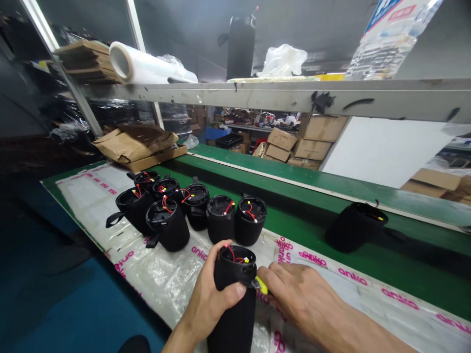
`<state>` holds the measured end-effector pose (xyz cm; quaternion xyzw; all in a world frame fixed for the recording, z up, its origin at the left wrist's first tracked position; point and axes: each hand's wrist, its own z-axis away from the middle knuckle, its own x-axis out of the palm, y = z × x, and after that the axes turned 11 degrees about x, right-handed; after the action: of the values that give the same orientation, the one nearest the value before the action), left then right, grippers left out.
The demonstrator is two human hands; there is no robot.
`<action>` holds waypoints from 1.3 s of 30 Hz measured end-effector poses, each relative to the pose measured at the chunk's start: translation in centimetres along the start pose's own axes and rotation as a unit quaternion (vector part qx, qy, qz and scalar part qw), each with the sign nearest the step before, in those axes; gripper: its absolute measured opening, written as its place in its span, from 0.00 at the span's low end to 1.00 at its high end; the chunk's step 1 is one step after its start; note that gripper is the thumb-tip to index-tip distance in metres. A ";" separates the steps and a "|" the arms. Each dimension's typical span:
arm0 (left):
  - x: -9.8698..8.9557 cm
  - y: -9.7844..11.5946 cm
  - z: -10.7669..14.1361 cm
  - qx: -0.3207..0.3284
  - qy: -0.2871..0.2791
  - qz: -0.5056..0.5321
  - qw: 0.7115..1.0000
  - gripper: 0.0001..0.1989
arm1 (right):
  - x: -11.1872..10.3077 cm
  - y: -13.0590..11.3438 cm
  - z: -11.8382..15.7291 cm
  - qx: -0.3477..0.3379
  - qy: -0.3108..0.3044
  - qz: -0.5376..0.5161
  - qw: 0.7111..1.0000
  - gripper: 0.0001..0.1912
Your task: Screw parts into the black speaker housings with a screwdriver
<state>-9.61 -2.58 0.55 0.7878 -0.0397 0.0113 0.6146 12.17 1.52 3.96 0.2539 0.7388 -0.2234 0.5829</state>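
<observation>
Green bench (294, 225); black cylinder (233, 318) roughly upright, mouth upward

The left grip (208, 301) is around the left of the held cylinder (239, 321); the right grip (294, 289) is just right of it, with a small tool (262, 285) between them. Behind-left of the held cylinder, seven other cylinders (169, 230) stand grouped on the surface (294, 220); behind-right, well apart, sits a single cylinder (351, 230). A plastic sheet (172, 277) extends to its left and right. Far behind-left of it, brown paper (134, 142) lies on a shallow carton (162, 158). Above and behind it, a shelf (221, 97) carries a roll (154, 66), leftward, and a bottle (382, 54), rightward.
</observation>
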 end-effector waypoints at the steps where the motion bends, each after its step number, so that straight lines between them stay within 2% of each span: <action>1: 0.0 0.0 0.0 -0.001 0.001 -0.002 1.000 0.40 | 0.0 0.0 0.0 0.000 0.000 -0.002 1.000 0.09; 22: 0.0 -0.3 0.2 0.009 0.011 -0.046 0.999 0.39 | -0.3 0.3 0.0 0.008 -0.035 0.044 0.998 0.21; 29: 0.2 -0.6 0.1 0.011 0.016 -0.056 0.998 0.39 | -0.7 0.5 0.1 -0.010 -0.023 0.115 0.993 0.18; 35: 0.5 0.8 -0.6 -0.038 -0.021 -0.057 0.997 0.42 | -1.3 0.5 0.3 -0.008 -0.045 0.183 0.982 0.22; 39: 0.9 1.1 -1.0 -0.132 -0.078 -0.089 0.984 0.36 | 0.3 0.3 1.9 0.078 -0.095 0.086 0.989 0.10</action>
<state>-8.72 -1.89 1.90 0.6984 -0.0185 -0.1102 0.7069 13.70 0.61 3.25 0.3388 0.6359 -0.2528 0.6457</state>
